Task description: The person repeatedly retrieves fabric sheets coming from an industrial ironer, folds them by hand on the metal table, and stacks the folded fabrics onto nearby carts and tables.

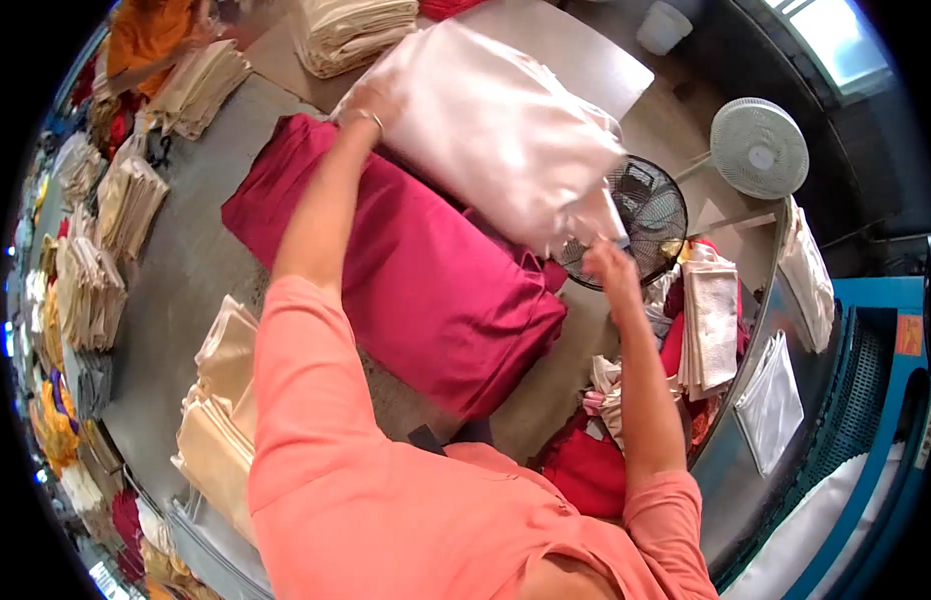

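Note:
A shiny whitish satin cloth (486,120) is stretched at an angle between my two hands, its right end creased and smeared by motion. My left hand (378,102), with a bangle at the wrist, grips the cloth's left edge; its fingers are blurred. At the lower right corner my right hand (610,262) is closed on the edge of the same cloth. Beneath and nearer to me lies a folded magenta cloth (416,290), draped over the work surface and partly covered by the white one.
A black fan guard (651,215) stands close by my right hand, with a white fan (760,148) beyond it. Folded cream cloths (218,400) lie left of me. Stacked fabric (351,35) sits at the far side. Mixed cloths (708,320) are piled right. Another person (151,45) is at upper left.

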Demonstrator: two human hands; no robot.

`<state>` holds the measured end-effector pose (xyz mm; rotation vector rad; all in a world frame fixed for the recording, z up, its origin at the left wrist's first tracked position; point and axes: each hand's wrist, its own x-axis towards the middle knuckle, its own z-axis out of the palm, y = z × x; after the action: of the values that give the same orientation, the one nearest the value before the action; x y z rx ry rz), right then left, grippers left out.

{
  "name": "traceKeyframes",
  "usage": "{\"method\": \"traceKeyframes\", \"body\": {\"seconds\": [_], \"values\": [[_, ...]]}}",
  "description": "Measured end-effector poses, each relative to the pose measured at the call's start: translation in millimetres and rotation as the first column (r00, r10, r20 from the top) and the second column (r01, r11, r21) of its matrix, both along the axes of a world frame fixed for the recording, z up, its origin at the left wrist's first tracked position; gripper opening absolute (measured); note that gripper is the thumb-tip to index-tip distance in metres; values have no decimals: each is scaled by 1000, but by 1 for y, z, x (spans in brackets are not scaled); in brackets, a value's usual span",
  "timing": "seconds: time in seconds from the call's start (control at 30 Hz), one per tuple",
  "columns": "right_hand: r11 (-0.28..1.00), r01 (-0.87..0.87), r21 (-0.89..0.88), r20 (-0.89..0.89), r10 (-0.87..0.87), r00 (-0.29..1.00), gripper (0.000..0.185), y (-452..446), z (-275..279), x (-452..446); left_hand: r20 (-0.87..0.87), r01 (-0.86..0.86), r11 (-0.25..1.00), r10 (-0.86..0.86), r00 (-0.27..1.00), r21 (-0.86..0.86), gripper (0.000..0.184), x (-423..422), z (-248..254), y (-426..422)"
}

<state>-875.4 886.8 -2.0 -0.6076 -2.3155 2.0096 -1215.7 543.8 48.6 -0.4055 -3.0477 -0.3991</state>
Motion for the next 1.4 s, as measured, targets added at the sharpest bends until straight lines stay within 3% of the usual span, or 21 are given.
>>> {"method": "traceKeyframes", "body": {"seconds": [0.07, 0.1, 0.17, 0.27, 0.33, 0.5, 0.53, 0.6, 0.67, 0.73, 0.77, 0.8, 0.83, 0.87, 0.93, 1.0, 1.07, 1.13, 1.17, 1.3, 1.4], "values": [[984, 139, -113, 139, -123, 983, 26, -10, -5, 51, 90, 146, 988, -142, 986, -39, 58, 37, -36, 39], [972, 182, -146, 205, -151, 967, 28, -6, -8, 81, 176, 212, 977, -209, 962, 4, 60, 23, -97, 54], [951, 266, -156, 285, -214, 934, 31, 6, -13, 151, 237, 166, 959, -111, 965, -229, 59, 77, -63, 74], [831, 507, -229, 335, -422, 843, 29, 7, 9, 249, 262, 133, 943, -52, 964, -304, 56, 81, -46, 99], [759, 644, -100, 373, -571, 731, 27, 9, 6, 317, 315, 154, 927, -41, 948, -341, 37, 81, -47, 116], [542, 835, -98, 372, -758, 536, 26, -40, 2, 439, 174, 458, 880, -435, 883, -123, 24, 175, -67, 194], [538, 835, -114, 375, -755, 537, 25, -48, -5, 457, 190, 538, 835, -513, 837, -117, 25, 205, -61, 215], [566, 814, -131, 345, -743, 573, 24, -63, -10, 478, 266, 646, 562, -823, 502, 517, 29, 235, -153, 263], [581, 790, -197, 196, -766, 612, 22, -75, -19, 504, 118, 833, 413, -909, 399, 368, 33, 365, -77, 294], [587, 804, -99, 82, -800, 594, 22, -86, -8, 528, -78, 866, 185, -966, 248, 465, 33, 490, -43, 314], [584, 810, -52, 29, -810, 585, 21, -92, 1, 545, -58, 797, 105, -983, 173, 595, 33, 550, -38, 322], [552, 834, 27, -47, -832, 552, 21, -99, 8, 566, -113, 814, -18, -992, 59, 581, 36, 606, -41, 331], [495, 867, 52, -101, -861, 498, 21, -107, 20, 592, -150, 848, -143, -986, -76, 511, 37, 656, -43, 335], [433, 898, 76, -154, -885, 440, 22, -114, 28, 621, -148, 793, -169, -984, -101, 585, 38, 715, -30, 332], [227, 970, 82, -154, -959, 237, 22, -140, 21, 691, -297, 714, -429, -903, -311, 554, 35, 807, -25, 331], [-15, 995, 96, -130, -992, -2, 21, -177, 17, 765, -289, 763, -454, -889, -354, 461, 38, 879, -34, 326], [-270, 960, -77, 36, -963, -267, 20, -221, 30, 827, -271, 849, -425, -897, -348, 315, 42, 926, -50, 317], [-482, 869, -114, 88, -876, -474, 21, -268, 29, 877, -323, 921, -300, -922, -213, 250, 44, 955, -56, 304], [-515, 849, -120, 43, -857, -514, 22, -293, 22, 902, -341, 949, -228, -929, -146, 216, 45, 963, -59, 296], [-637, 664, -391, -64, -701, -710, 23, -332, 10, 935, -351, 917, -333, -904, -245, 218, 41, 954, -56, 298], [-631, 746, -212, -135, -737, -662, 24, -327, 1, 931, -220, 868, -433, -896, -385, 245, 35, 936, -42, 320]]}}
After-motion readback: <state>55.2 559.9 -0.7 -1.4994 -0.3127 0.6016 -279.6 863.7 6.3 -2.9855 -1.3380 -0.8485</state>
